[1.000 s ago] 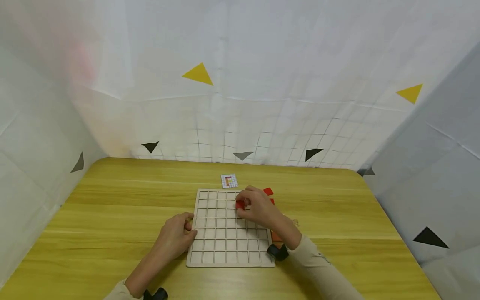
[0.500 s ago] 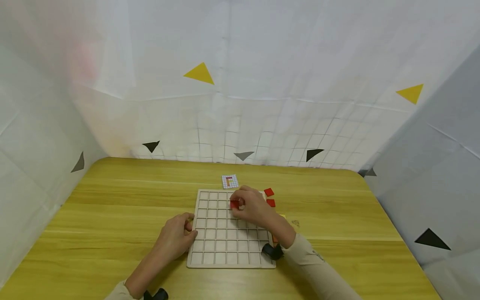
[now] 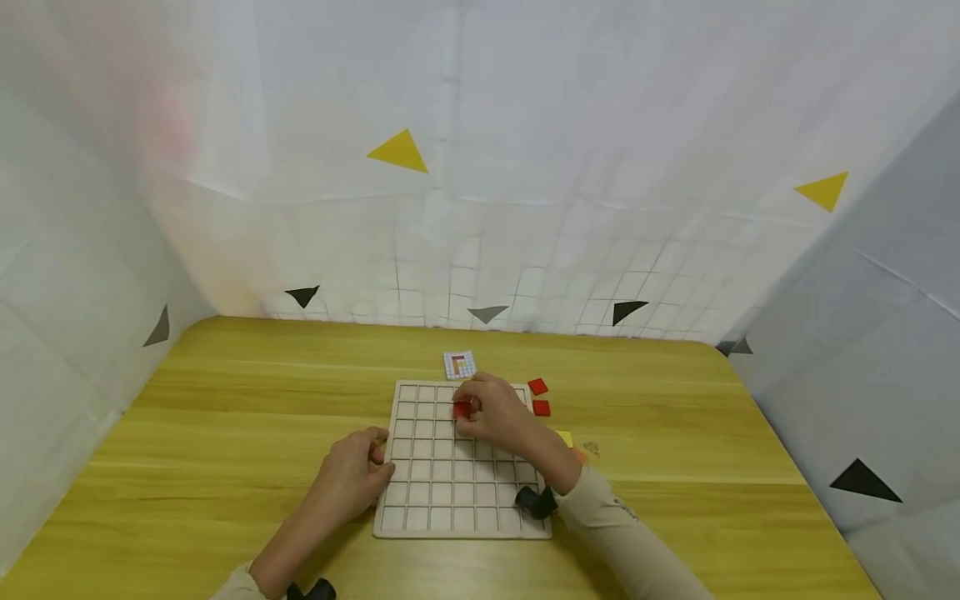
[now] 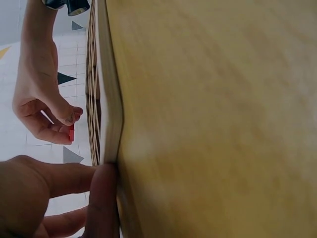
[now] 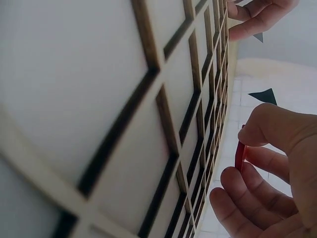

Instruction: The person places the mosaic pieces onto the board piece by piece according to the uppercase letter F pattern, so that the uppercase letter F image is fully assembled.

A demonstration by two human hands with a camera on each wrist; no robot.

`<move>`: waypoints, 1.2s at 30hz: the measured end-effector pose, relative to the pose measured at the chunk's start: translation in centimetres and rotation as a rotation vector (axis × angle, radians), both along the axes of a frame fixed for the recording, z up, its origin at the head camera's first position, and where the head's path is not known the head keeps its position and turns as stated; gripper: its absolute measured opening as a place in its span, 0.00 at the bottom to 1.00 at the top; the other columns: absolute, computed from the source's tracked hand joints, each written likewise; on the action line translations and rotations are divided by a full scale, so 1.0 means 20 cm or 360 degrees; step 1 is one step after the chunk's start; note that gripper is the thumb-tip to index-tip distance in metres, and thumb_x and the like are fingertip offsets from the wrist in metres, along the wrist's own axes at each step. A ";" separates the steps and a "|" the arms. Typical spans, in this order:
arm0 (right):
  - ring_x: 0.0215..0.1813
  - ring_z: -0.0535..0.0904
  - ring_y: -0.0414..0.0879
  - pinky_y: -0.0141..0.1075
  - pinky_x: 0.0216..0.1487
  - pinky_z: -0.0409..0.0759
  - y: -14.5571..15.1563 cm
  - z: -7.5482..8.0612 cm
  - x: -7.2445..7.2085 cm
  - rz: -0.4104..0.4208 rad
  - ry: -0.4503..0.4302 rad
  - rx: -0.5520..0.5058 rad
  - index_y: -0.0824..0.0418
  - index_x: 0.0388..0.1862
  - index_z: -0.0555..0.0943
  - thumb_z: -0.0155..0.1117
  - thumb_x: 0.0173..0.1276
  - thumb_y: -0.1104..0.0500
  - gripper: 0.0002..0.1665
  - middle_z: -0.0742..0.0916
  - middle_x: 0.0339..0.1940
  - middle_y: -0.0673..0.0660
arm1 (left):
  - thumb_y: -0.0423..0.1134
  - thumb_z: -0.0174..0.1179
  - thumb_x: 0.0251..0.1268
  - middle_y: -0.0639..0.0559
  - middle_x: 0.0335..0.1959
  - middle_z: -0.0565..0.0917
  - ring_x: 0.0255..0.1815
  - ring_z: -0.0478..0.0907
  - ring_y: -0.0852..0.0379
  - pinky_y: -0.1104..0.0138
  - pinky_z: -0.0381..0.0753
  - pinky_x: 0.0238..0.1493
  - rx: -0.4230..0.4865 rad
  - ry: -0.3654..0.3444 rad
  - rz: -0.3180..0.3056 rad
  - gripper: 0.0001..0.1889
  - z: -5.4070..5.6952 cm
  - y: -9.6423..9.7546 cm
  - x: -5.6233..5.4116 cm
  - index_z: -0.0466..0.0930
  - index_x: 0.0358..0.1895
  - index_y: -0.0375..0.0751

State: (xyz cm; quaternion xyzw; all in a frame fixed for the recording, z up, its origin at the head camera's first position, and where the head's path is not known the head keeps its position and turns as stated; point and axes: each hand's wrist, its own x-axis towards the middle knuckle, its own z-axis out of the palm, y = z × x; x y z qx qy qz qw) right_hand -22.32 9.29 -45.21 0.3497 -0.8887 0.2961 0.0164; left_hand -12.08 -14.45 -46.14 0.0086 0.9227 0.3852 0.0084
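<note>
White sheeting hung behind wood-grain table. Gridded board lay there. Right hand pinched red tile between thumb and fingers, just above board's far cells. Left hand touched board's left edge, thumb and forefinger spread.

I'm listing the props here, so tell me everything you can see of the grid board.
The grid board is pale and looks wooden, roughly square with rounded corners, its face divided by thin raised strips into rows of shallow square compartments. It lies flat on the table. The left hand touches its left edge. The right hand, pinching a red tile, is above it and hides some compartments from the head camera.
</note>
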 end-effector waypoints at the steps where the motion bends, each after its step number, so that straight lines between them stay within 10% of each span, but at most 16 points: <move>1: 0.34 0.74 0.45 0.32 0.32 0.76 0.00 0.00 0.00 0.0003 -0.0001 0.0002 0.60 0.41 0.86 0.71 0.58 0.63 0.11 0.81 0.34 0.51 | 0.29 0.69 0.56 0.52 0.28 0.76 0.27 0.71 0.57 0.66 0.72 0.25 0.0001 -0.0002 0.0000 0.22 0.00 0.00 0.00 0.79 0.56 0.28; 36: 0.35 0.73 0.44 0.31 0.33 0.75 -0.12 -0.02 -0.04 0.0018 -0.0049 0.0035 0.60 0.41 0.86 0.72 0.57 0.64 0.11 0.82 0.35 0.52 | 0.28 0.69 0.56 0.52 0.27 0.76 0.27 0.71 0.58 0.67 0.73 0.25 -0.0005 0.0004 0.0002 0.21 0.00 0.01 0.00 0.80 0.55 0.28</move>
